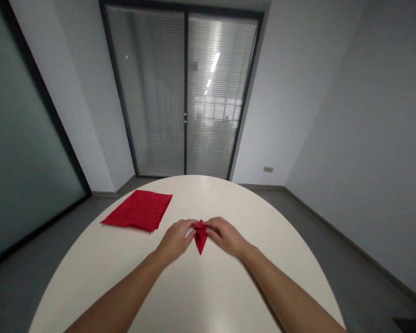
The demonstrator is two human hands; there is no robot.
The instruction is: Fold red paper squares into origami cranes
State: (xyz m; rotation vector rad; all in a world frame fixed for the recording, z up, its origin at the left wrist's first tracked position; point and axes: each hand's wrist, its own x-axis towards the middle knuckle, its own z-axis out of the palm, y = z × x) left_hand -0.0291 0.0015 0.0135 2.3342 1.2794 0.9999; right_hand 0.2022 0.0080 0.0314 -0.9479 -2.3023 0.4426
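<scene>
A small folded red cloth (pixel 200 237), pointed toward me, lies on the white round table (pixel 208 286) between my hands. My left hand (pixel 176 238) pinches its left upper edge with curled fingers. My right hand (pixel 225 235) grips its right upper edge, fingers closed on the fabric. Both hands rest on the tabletop and meet above the cloth's top.
A stack of flat red cloths (pixel 138 210) lies on the table to the far left. Beyond the table's rim are grey floor, a glass door with blinds (pixel 185 92) and grey walls.
</scene>
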